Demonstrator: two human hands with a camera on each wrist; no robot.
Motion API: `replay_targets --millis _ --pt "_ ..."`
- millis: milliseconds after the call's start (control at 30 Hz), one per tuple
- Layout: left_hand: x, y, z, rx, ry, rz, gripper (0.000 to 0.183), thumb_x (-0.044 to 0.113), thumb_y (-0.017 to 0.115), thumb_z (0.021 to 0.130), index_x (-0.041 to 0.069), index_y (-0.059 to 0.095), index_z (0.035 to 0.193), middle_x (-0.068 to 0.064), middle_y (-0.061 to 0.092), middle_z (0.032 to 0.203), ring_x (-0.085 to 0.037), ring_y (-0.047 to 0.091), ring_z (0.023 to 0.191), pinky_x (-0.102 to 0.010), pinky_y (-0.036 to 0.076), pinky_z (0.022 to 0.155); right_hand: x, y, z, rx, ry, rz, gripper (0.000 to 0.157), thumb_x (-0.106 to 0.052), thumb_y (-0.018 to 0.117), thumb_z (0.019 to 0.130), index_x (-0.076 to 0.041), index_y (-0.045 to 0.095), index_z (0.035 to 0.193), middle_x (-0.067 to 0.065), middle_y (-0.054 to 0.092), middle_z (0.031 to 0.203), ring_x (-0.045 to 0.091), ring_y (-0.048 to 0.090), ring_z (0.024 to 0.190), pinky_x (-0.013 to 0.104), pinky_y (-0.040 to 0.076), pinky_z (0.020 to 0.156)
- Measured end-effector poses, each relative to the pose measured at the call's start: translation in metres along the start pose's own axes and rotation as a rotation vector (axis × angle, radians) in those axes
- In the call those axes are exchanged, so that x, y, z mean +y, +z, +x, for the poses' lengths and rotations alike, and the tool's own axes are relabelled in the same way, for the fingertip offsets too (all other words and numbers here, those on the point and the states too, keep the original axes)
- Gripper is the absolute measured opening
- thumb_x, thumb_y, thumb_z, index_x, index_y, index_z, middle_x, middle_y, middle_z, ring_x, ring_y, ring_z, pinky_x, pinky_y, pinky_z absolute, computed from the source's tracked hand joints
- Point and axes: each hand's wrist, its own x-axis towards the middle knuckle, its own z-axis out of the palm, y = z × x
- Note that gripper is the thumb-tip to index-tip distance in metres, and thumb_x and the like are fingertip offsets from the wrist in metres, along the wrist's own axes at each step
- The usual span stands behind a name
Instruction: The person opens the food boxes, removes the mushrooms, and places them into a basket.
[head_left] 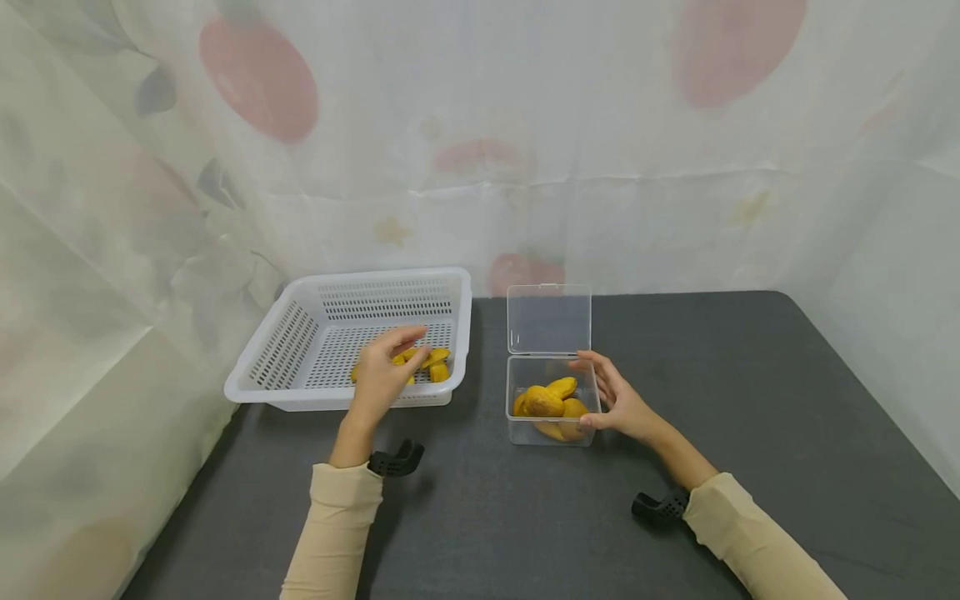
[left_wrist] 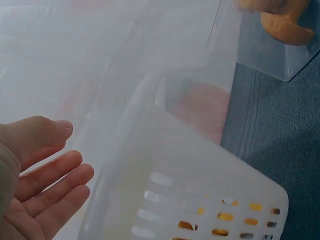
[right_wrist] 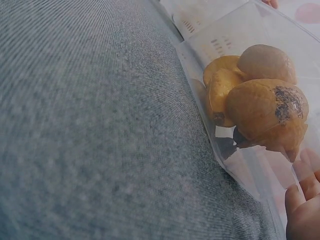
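Note:
My left hand point(head_left: 384, 372) is over the front right part of a white slotted plastic basket point(head_left: 288, 397), its thumb and fingers apart. Nothing lies between them in the left wrist view. Several yellow pieces point(head_left: 439, 372) lie in the basket around that hand, which partly hides them. With thumb at the front and fingers toward the back, my right hand point(head_left: 621, 407) grips the right side of a clear plastic box point(head_left: 519, 432). Inside sit several rounded yellow-brown pieces point(head_left: 543, 402); one piece point(right_wrist: 265, 107) has a dark patch in the right wrist view.
The clear lid point(head_left: 550, 319) stands raised at the back of the box. Both containers rest on a dark grey table point(head_left: 487, 525), basket left of the box. A patterned white curtain point(head_left: 480, 100) hangs behind. Each wrist wears a black band point(head_left: 396, 458).

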Motion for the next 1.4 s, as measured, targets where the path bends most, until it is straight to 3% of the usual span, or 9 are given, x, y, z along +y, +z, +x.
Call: replay_targets --millis 100,233,333,467,700,1133,1400 --pt "0.004 0.003 0.000 -0.010 0.003 -0.019 0.030 0.000 0.074 0.080 -0.006 0.070 0.109 -0.023 0.070 0.109 -0.036 0.068 0.103 -0.042 0.057 0.091 0.000 0.000 0.000 -0.001 0.005 -0.006 0.095 -0.008 0.077 0.080 0.000 0.016 0.151 0.034 0.028 0.146 0.047 0.017 0.144 0.009 0.033 0.109" --pt "0.007 0.007 0.001 -0.022 0.012 -0.024 0.030 0.002 0.074 0.081 -0.005 0.070 0.110 -0.022 0.070 0.109 -0.036 0.068 0.103 -0.043 0.057 0.091 0.001 0.000 0.000 -0.003 0.003 -0.012 0.095 -0.008 0.077 0.080 0.000 0.015 0.151 0.034 0.028 0.146 0.049 0.016 0.143 0.010 0.033 0.110" --pt "0.010 0.011 0.001 -0.035 0.030 -0.040 0.029 0.002 0.074 0.081 -0.005 0.070 0.109 -0.022 0.070 0.109 -0.036 0.068 0.103 -0.043 0.057 0.091 0.003 0.000 0.000 -0.002 -0.005 -0.013 0.095 -0.007 0.077 0.080 0.000 0.015 0.151 0.035 0.028 0.146 0.041 0.020 0.145 0.009 0.033 0.109" --pt "0.014 0.018 0.001 -0.064 0.066 -0.056 0.029 -0.001 0.074 0.081 -0.006 0.070 0.109 -0.023 0.070 0.108 -0.036 0.068 0.102 -0.044 0.057 0.090 0.004 0.001 -0.001 -0.001 -0.014 -0.004 0.094 -0.007 0.077 0.080 0.000 0.016 0.151 0.036 0.027 0.146 0.021 0.027 0.147 0.006 0.033 0.108" --pt "0.026 0.030 0.001 -0.136 0.082 -0.059 0.028 0.002 0.073 0.082 -0.004 0.070 0.110 -0.020 0.071 0.111 -0.032 0.069 0.104 -0.041 0.057 0.092 0.005 0.000 0.000 -0.005 -0.031 0.010 0.094 -0.005 0.076 0.080 0.001 0.014 0.151 0.037 0.026 0.145 -0.004 0.027 0.142 0.005 0.032 0.109" --pt "0.038 0.051 0.001 -0.252 0.157 -0.057 0.029 0.006 0.070 0.086 0.002 0.069 0.114 -0.016 0.071 0.113 -0.028 0.069 0.105 -0.038 0.058 0.093 0.005 0.000 0.000 -0.005 -0.051 0.018 0.094 -0.004 0.076 0.080 0.003 0.014 0.151 0.038 0.026 0.145 -0.006 0.028 0.142 0.006 0.033 0.110" --pt "0.041 0.061 0.002 -0.280 0.204 -0.043 0.027 0.009 0.069 0.088 0.000 0.069 0.113 -0.016 0.071 0.111 -0.027 0.070 0.100 -0.039 0.059 0.087 0.005 0.000 0.000 -0.004 -0.035 0.026 0.094 -0.005 0.076 0.080 0.001 0.014 0.151 0.036 0.025 0.146 -0.006 0.028 0.141 0.005 0.032 0.109"
